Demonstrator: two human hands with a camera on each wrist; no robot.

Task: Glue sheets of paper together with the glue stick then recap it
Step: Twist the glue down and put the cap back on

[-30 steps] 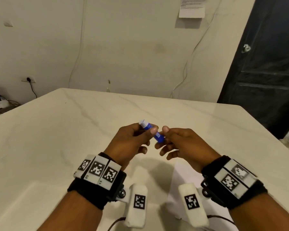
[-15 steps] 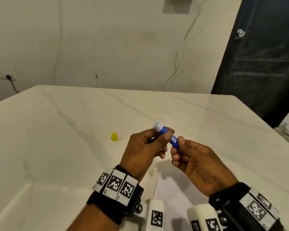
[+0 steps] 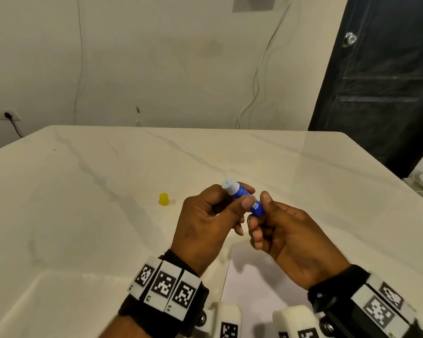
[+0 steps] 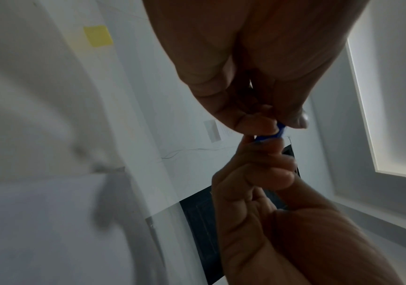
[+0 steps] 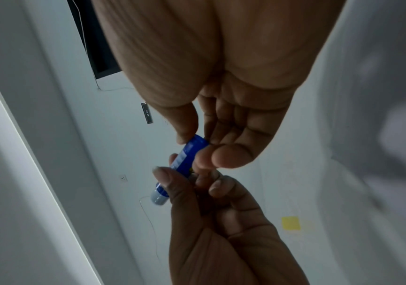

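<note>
Both forearms reach forward side by side above the table, each wrist wrapped in a black band carrying white blocks with black square markers. The left hand (image 3: 205, 223) curls its fingers, thumb and forefinger pinching the small blue cylindrical plastic glue stick (image 3: 242, 197). The right hand (image 3: 286, 237) meets it palm-up, thumb and curled fingertips gripping the stick's lower end

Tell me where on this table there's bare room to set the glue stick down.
Bare marble lies left of the yellow cap, out to the table edge, and behind both hands up to the far edge. More lies right of the right hand. It is crowded near the front, where the paper lies beneath the left hand and the glue stick.
</note>
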